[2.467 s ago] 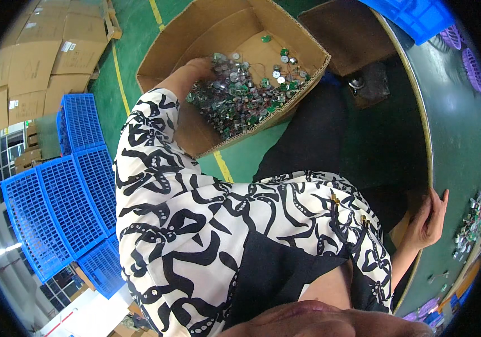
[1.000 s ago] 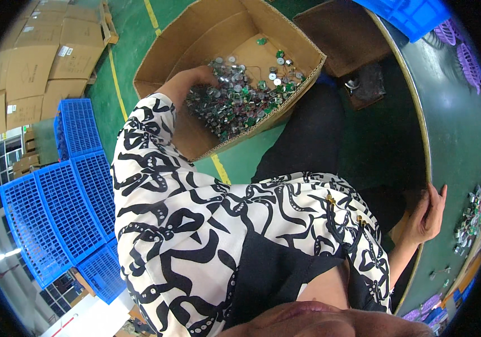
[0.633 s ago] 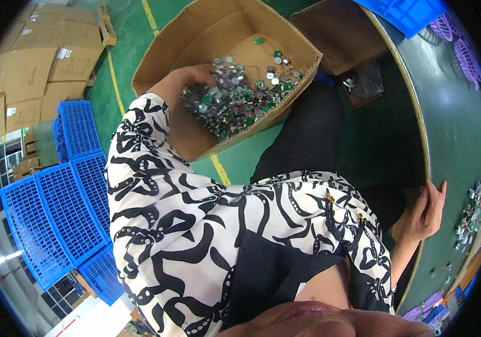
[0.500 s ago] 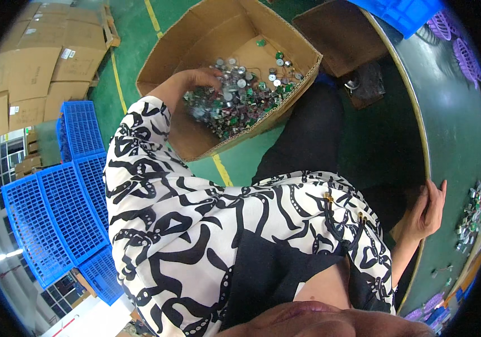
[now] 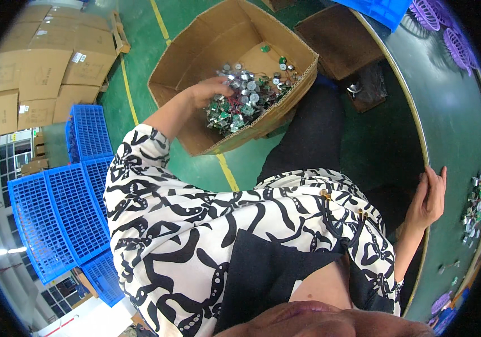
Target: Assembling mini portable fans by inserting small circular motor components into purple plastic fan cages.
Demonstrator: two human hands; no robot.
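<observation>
My left hand (image 5: 211, 91) reaches into a cardboard box (image 5: 187, 137) standing open on the floor. Its fingers are closed round a tangled clump of small round silver motors with green circuit boards and wires (image 5: 239, 104). The clump bulges up toward the near rim of the box, and the fingertips are partly lost among the parts. More loose motors (image 5: 278, 78) lie on the far right of the box floor. On the right, my right hand (image 5: 428, 199) rests at the edge of a green-topped table (image 5: 445, 118), fingers stretched out and holding nothing.
Blue plastic crates (image 5: 55, 216) are stacked at the left, with cardboard cartons (image 5: 38, 67) on a pallet behind them. Small parts (image 5: 476, 208) and purple plastic pieces (image 5: 459, 48) lie on the table. A brown board (image 5: 338, 42) stands beside the box.
My left hand has closed round a clump of motors and boards and raised it toward the box's near side. The right hand stays at the table edge.
</observation>
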